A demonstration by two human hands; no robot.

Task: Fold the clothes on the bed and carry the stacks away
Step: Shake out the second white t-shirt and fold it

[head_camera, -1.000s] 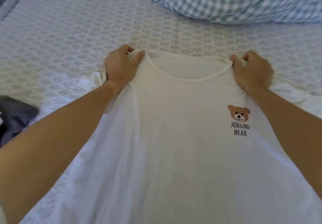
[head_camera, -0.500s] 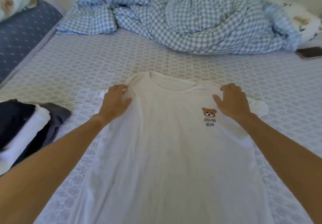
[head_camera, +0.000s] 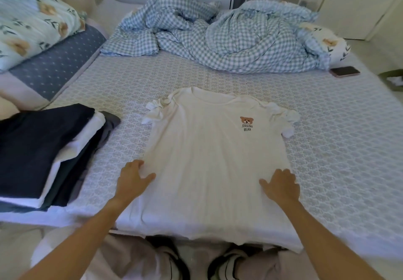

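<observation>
A white T-shirt (head_camera: pixel 209 157) with a small bear print lies face up on the bed (head_camera: pixel 327 140), its hem hanging over the near edge and its sleeves bunched at the shoulders. My left hand (head_camera: pixel 133 179) rests flat on the shirt's left side near the waist, fingers spread. My right hand (head_camera: pixel 281 187) lies flat on the shirt's right side at the same height. A stack of folded clothes (head_camera: pixel 43 153), dark navy on top with white and grey layers beneath, sits at the bed's near left corner.
A crumpled blue checked duvet (head_camera: pixel 218 37) covers the far side of the bed. A phone (head_camera: pixel 344 71) lies at the right edge. Floral pillows (head_camera: pixel 32 22) sit on a blue cushion at the far left. My shoes (head_camera: pixel 202 262) stand on the floor below.
Both hands have let go of the shirt's shoulders and slid down its sides to the waist, pressing it flat. The view has pulled back, showing more of the bed and the folded stack.
</observation>
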